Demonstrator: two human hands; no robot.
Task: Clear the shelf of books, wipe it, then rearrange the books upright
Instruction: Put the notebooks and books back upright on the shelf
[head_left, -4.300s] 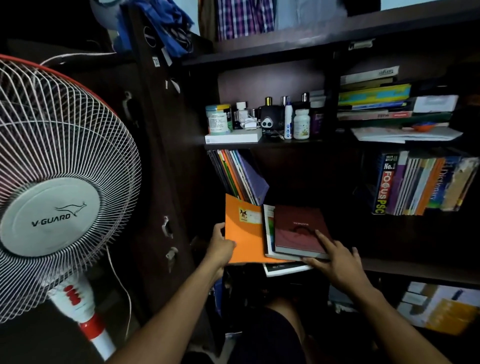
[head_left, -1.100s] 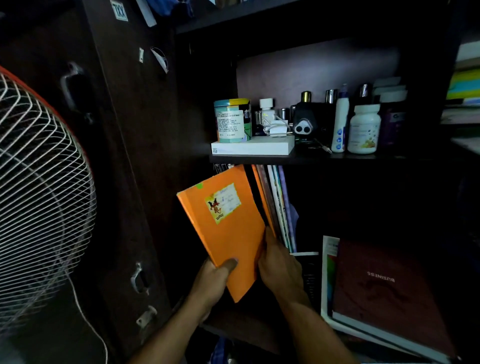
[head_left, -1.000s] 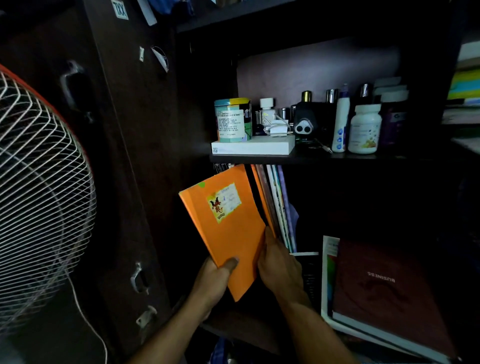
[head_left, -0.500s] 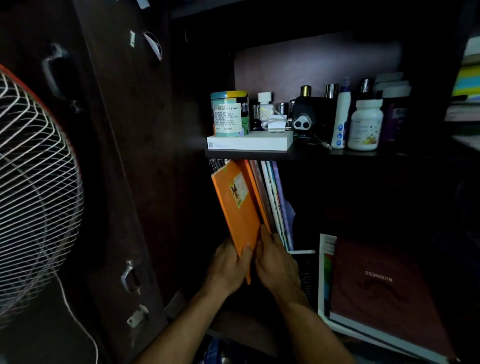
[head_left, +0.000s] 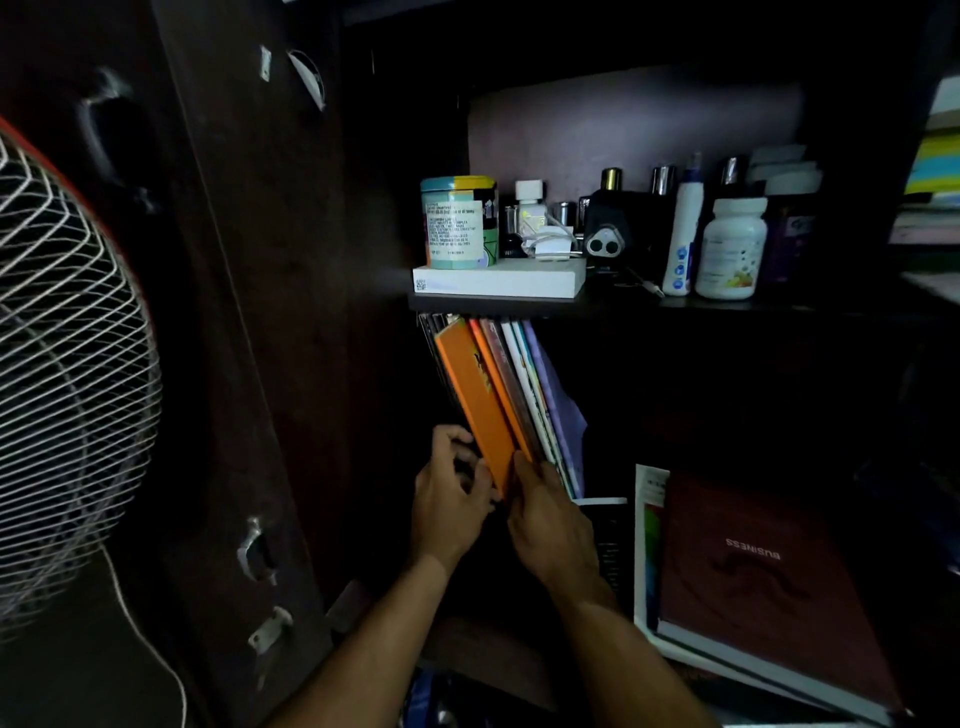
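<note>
An orange notebook (head_left: 480, 400) stands tilted, slotted into the left end of a row of leaning books (head_left: 535, 395) on the dark lower shelf (head_left: 483, 644). My left hand (head_left: 449, 504) grips the notebook's bottom corner from the left with curled fingers. My right hand (head_left: 548, 525) presses against the row's lower edges just right of the notebook. A maroon book marked BUSINESS (head_left: 753, 577) lies flat on a white book (head_left: 649, 519) at the right of the same shelf.
The shelf above (head_left: 597, 306) holds a white box (head_left: 498, 278), a tin (head_left: 460, 223), bottles and a white jar (head_left: 730, 249). A pedestal fan (head_left: 67, 374) stands at the far left beside the dark open cupboard door (head_left: 249, 364).
The orange notebook has turned from facing me to edge-on and slid into the row of books. Both hands have moved up and inward with it.
</note>
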